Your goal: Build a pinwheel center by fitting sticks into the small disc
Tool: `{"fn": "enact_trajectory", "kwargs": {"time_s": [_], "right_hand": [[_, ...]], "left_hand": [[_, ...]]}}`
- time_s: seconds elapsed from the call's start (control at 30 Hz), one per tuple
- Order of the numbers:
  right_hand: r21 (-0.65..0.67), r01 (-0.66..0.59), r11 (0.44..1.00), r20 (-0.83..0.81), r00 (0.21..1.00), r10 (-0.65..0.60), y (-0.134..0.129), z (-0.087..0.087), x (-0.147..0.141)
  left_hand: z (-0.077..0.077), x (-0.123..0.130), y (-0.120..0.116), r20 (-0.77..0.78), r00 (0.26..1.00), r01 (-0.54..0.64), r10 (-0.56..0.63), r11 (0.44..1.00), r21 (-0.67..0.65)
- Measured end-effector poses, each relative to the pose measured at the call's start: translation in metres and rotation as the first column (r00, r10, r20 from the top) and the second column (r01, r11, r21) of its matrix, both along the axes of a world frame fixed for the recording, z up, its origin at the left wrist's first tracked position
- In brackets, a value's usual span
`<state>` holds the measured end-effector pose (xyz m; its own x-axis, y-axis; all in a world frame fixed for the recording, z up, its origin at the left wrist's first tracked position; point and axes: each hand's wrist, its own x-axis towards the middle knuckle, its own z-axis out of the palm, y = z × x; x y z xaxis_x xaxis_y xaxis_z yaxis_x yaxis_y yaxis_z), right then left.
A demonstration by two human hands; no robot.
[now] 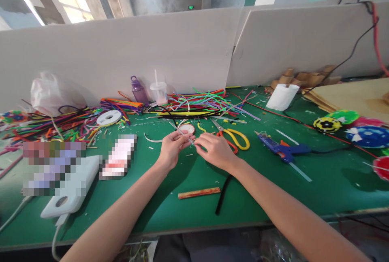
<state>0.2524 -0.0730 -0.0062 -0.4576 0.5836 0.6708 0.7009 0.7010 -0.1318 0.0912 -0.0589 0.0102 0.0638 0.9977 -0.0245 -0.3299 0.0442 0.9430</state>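
Over the middle of the green table, my left hand (174, 145) and my right hand (215, 148) are close together, fingers closed on a thin greyish wire-like strip (180, 131). The strip slants up and to the left past my left fingers; its exact kind is too small to tell. Just behind my left hand lies a round white roll with a reddish rim (189, 127), partly hidden. Scissors with yellow and orange handles (243, 137) rest beyond my right hand. Nearer to me are a brown stick (199, 193) and a black strip (223, 195), partly beneath my right forearm.
Colourful pipe cleaners (203, 102) are heaped at the back. A blue glue gun (281, 148) lies at right, near fuzzy flowers (328, 125). To the left are a power bank (71, 191), a phone (120, 156) and a white spool (108, 117). A purple bottle (138, 91) stands behind.
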Motion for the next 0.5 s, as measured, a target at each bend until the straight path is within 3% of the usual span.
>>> {"fn": "enact_trajectory", "kwargs": {"time_s": [0.27,0.5], "right_hand": [[-0.024,0.011,1.0,-0.073,0.997,-0.013,-0.0004,0.0,-0.0032],[-0.204,-0.056,0.977,-0.301,0.954,-0.009,-0.0006,0.002,-0.0037]], "left_hand": [[-0.0014,0.0016,-0.0003,-0.024,1.0,0.002,-0.001,1.0,0.021],[0.0001,-0.0025,0.0025,-0.01,1.0,-0.016,0.016,0.998,0.068]]}}
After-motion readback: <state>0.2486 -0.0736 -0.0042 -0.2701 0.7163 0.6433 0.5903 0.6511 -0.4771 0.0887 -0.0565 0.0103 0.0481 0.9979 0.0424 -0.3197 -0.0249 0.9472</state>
